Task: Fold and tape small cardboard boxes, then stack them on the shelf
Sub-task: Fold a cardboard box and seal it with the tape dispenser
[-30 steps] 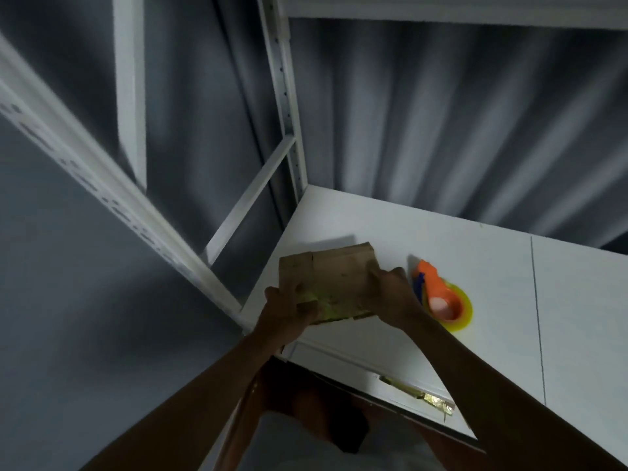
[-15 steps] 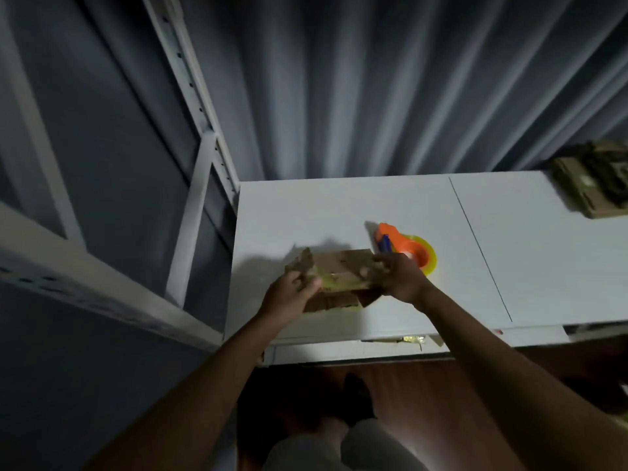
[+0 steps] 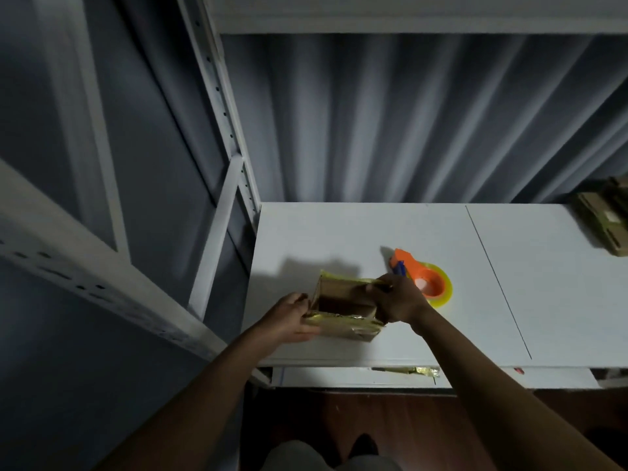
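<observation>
A small brown cardboard box [image 3: 343,294] with shiny yellowish tape on its flaps stands open-topped on the white shelf board [image 3: 339,232], near the front left. My left hand [image 3: 289,317] grips its left end and near flap. My right hand [image 3: 397,300] grips its right end, fingers curled over the far flap's corner. Just right of the box lies an orange tape dispenser [image 3: 424,280] with a roll of yellowish clear tape.
More cardboard boxes [image 3: 605,215] sit at the far right of the shelf. White perforated uprights [image 3: 231,130] and a brace stand at the left. A grey curtain hangs behind. A strip of used tape [image 3: 414,370] sticks to the shelf's front edge.
The box has gone from flat and tilted in my hands to squared up with its top open on the shelf. The view has swung right and down.
</observation>
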